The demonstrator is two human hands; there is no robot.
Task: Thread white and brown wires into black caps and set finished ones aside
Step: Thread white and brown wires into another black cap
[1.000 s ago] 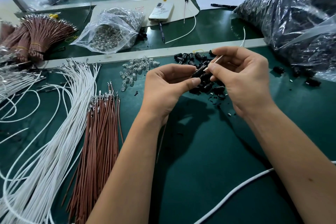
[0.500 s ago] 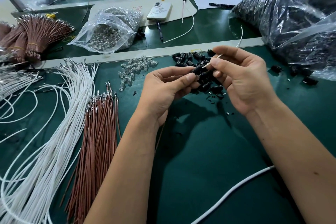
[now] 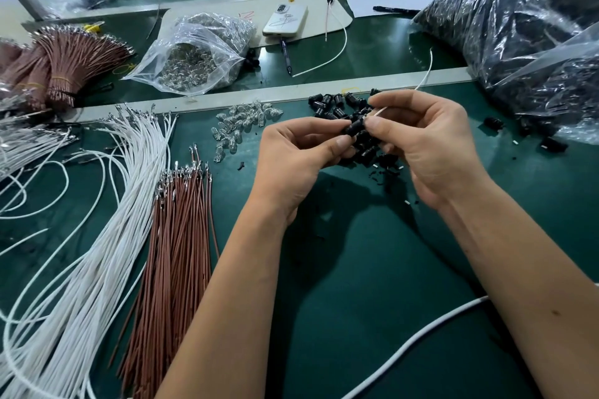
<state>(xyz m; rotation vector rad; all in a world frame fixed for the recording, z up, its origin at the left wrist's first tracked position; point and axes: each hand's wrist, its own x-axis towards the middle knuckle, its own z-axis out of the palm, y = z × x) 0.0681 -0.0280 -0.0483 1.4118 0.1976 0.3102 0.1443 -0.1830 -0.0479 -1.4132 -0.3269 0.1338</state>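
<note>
**Ana:** Black cap (image 3: pixel 356 127) and white wire (image 3: pixel 425 73) were both in hand, held just above the loose pile of caps (image 3: pixel 337 107) on the green surface (image 3: pixel 372 269). The left hand (image 3: pixel 291 160) pinched the cap between thumb and forefinger, its other fingers curled underneath. The right hand (image 3: pixel 431 142) pinched the wire close to its near end, right where it met the cap's mouth; the free length arched away toward the far rail.

**Ben:** So both grips were closed, each on its own piece?

**Ana:** Yes, tight fingertip pinches. Whether the wire's tip was already inside, I could not tell; the fingers hid it.

**Ben:** How would those parts handle?

**Ana:** My judgement: the cap was light, hard and smooth, likely to squirt out of a loose pinch. The wire looked thin and springy, apt to buckle if held far back, so taking it near the tip made sense.

**Ben:** And around them?

**Ana:** Clear bulbs (image 3: pixel 243 123) lay just left of the caps, and farther left were the brown wires (image 3: pixel 181 236) and white wires (image 3: pixel 97 253).
</note>
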